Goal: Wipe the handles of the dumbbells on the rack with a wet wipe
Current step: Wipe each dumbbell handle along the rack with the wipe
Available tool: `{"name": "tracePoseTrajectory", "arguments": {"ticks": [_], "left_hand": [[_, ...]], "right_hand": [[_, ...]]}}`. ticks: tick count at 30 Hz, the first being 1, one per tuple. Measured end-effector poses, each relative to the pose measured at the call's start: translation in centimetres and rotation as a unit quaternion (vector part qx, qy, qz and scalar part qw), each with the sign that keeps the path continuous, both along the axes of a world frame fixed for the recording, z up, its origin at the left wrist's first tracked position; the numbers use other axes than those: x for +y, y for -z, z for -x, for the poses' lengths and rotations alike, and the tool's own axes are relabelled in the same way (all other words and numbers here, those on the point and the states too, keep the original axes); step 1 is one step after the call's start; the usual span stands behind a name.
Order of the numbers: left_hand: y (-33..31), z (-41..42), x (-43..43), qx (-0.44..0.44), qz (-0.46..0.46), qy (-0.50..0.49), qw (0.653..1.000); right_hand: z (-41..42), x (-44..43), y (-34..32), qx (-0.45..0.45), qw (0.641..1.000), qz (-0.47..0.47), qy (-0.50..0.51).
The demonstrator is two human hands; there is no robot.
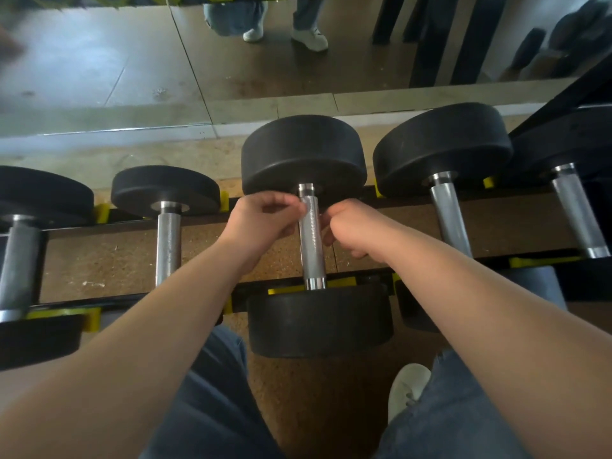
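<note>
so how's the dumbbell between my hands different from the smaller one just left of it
The centre dumbbell has thick, wide heads; the smaller dumbbell has thinner, narrower ones. The centre dumbbell's handle looks bright and cleanly knurled; the smaller dumbbell's looks duller and spotted. The left hand and right hand flank the centre dumbbell's handle, while nothing touches the smaller dumbbell. Both have black round heads, bare metal handles, and lie across the rack.

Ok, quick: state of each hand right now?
Left hand: fingers curled beside the knurled steel dumbbell handle; grip cannot be told.
Right hand: curled on its other side; cannot be told either.
</note>
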State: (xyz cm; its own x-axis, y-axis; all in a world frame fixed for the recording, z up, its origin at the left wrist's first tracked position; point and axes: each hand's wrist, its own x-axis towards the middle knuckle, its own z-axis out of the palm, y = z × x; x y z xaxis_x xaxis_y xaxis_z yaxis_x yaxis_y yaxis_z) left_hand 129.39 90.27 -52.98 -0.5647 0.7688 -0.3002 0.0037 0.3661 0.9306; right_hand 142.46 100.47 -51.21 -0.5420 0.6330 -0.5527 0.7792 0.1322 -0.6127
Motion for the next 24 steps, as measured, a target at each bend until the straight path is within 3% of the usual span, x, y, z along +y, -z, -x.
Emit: {"name": "tracePoseTrajectory", "arguments": {"ticks": [2, 4, 6, 9, 12, 14, 17, 21, 24], "left_hand": [[-0.1, 0.0, -1.5, 0.037, 0.043, 0.088, 0.995], [-0.1, -0.4, -3.4, 0.096, 0.115, 0.220, 0.964], [0.0, -0.6, -4.3, 0.122, 0.128, 0.265, 0.948], [0.0, -0.6, -3.3, 0.117, 0.055, 0.173, 0.976], [0.6, -0.1, -2.1, 0.037, 0.010, 0.076, 0.996], [1.1, 0.6, -2.7, -0.041, 0.070, 0.119, 0.990], [1.9, 0.9, -4.2, -0.079, 0.166, 0.214, 0.959], [2.3, 1.1, -2.8, -0.226, 0.086, 0.093, 0.966], [2.2, 1.8, -1.4, -0.228, 0.038, 0.079, 0.970]], "right_hand": [[0.0, 0.3, -0.1, 0.003, 1.000, -0.003, 0.016], [-0.2, 0.2, -0.2, -0.002, 1.000, 0.001, -0.001], [-0.1, -0.1, -0.3, -0.017, 0.999, -0.002, -0.043], [0.0, -0.5, -0.3, -0.021, 0.997, -0.022, -0.068], [-0.1, -0.2, -0.4, 0.001, 0.998, -0.035, -0.043], [-0.2, 0.0, -0.5, 0.013, 0.999, -0.033, -0.025], [0.0, -0.2, -0.5, -0.004, 0.999, -0.025, -0.043], [0.1, -0.5, -0.4, -0.010, 0.998, -0.026, -0.062], [0.0, -0.2, -0.5, 0.009, 0.999, -0.031, -0.034]]}}
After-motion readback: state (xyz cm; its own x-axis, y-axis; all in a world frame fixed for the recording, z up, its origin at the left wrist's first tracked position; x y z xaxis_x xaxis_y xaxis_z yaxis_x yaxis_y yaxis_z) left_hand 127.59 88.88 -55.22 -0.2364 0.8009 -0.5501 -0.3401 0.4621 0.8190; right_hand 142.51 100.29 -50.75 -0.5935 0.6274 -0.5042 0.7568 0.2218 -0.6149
